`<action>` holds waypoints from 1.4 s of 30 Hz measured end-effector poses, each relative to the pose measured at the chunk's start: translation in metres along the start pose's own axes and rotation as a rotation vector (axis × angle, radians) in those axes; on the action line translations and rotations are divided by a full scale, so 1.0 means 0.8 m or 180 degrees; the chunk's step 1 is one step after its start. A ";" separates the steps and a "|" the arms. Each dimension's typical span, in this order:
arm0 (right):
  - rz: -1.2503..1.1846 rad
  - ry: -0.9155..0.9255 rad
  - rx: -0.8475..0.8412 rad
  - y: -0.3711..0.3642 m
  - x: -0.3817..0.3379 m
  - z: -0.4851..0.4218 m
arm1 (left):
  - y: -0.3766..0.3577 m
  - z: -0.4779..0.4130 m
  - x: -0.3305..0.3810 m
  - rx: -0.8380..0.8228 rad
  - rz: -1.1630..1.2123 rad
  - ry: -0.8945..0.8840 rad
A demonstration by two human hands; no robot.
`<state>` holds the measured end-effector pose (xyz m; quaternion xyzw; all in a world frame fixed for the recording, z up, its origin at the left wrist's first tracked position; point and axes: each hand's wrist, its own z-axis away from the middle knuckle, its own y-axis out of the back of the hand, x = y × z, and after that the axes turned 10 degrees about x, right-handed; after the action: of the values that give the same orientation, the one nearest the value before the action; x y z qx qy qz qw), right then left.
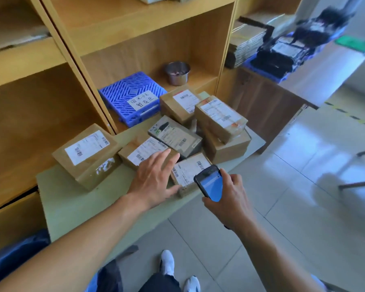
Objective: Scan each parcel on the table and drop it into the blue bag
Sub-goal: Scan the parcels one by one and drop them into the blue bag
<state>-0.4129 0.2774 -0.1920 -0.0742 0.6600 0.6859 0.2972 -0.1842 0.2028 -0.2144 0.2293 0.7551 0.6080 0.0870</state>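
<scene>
Cardboard parcel point(188, 171) touched by thumb of left hand point(154, 178), fingers splayed, right hand point(230, 199) gripping scanner point(211, 184)

Blue bag point(15, 256) half off-frame, btm-left.

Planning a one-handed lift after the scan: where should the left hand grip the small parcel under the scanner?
Probably its left long side, from above-left. The small parcel lies flat, label up, at the table edge; that side is free beside the left hand, while the scanner in the right hand covers its right and other parcels crowd its far end.
</scene>
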 end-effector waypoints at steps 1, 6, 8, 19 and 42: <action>0.0052 -0.0013 0.0017 0.004 0.003 -0.008 | -0.002 -0.014 0.001 -0.0030 0.0019 -0.0012; 0.0077 -0.0217 0.0218 0.038 0.007 -0.065 | -0.014 -0.101 0.002 -0.0128 0.0457 0.0216; 0.0058 -0.0323 0.0310 0.050 0.010 -0.088 | -0.018 -0.131 0.007 -0.0092 0.0865 0.0541; -0.0265 -0.0315 0.0534 0.087 0.050 -0.203 | -0.058 -0.212 0.074 0.0320 0.1468 0.1152; 0.0135 0.1316 -0.0823 0.182 0.201 -0.451 | -0.194 -0.354 0.259 0.0345 0.0594 0.3560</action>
<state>-0.7223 -0.0086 -0.1888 -0.2366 0.6150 0.7410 0.1293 -0.5201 0.0233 -0.2632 -0.0578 0.6929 0.6024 -0.3920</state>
